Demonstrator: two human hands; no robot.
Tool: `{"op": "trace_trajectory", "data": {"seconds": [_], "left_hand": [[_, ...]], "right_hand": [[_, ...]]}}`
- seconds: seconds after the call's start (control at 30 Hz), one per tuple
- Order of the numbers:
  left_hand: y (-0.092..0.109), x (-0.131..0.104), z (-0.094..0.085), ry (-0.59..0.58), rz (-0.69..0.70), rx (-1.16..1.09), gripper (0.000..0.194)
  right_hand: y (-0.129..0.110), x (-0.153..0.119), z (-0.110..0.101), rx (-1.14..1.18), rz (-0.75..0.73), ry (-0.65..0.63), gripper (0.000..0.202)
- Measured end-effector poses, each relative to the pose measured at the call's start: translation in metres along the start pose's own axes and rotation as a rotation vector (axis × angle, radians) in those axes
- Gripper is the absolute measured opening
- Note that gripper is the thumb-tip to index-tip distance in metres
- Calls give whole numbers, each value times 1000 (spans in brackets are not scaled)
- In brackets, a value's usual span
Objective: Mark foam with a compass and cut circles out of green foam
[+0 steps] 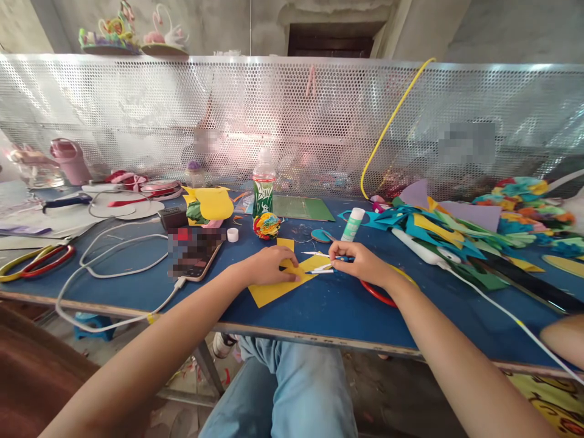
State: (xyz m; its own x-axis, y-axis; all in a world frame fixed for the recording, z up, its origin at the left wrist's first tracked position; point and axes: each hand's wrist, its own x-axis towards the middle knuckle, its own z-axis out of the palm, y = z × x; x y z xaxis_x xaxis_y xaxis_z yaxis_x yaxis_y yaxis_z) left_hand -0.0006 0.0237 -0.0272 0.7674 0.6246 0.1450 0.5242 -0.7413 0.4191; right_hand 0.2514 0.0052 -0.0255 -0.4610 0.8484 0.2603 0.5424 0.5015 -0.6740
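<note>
Head view, listed near to far. Jeans-clad legs point(301, 383): below the front edge of the blue table point(319, 313). Yellow paper point(269, 295), one sheet: flat on the table, its near corner toward the front edge, directly under the left hand point(272, 266). Left hand: fingers bent, resting on the sheet; whether it pinches or only presses cannot be told. Right hand point(351, 261): thumb and fingers closed on a blue-handled tool point(342, 260), to the right of the paper. Slim pale points, two groups, project leftward from that grip over the sheet's right end; whether all belong to one tool is unclear. Red loop point(378, 294): on the table, partly hidden by the right wrist. Another person's arm point(563, 339): at the right edge.

Next row. Phone point(201, 271), white cable point(181, 283) attached: left of the left hand. Yellow scrap point(285, 244), small: just beyond the left hand. White cap point(232, 235). Glue stick point(352, 226), upright: beyond the right hand. Multicoloured paper flower point(267, 225): in front of a green-labelled bottle point(264, 191). Cut paper strips point(438, 231): heaped at right.

Rear. Perforated metal screen point(274, 109), yellow cord point(393, 115) hanging over it; swan ornament point(165, 33) above, at left.
</note>
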Motion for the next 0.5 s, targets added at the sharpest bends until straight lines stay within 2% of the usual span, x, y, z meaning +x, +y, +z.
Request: {"op": "trace_trajectory", "data": {"seconds": [0.5], "left_hand": [[-1, 0, 1, 8, 10, 11, 32]], "right_hand": [[1, -1, -4, 14, 21, -6, 6]]}}
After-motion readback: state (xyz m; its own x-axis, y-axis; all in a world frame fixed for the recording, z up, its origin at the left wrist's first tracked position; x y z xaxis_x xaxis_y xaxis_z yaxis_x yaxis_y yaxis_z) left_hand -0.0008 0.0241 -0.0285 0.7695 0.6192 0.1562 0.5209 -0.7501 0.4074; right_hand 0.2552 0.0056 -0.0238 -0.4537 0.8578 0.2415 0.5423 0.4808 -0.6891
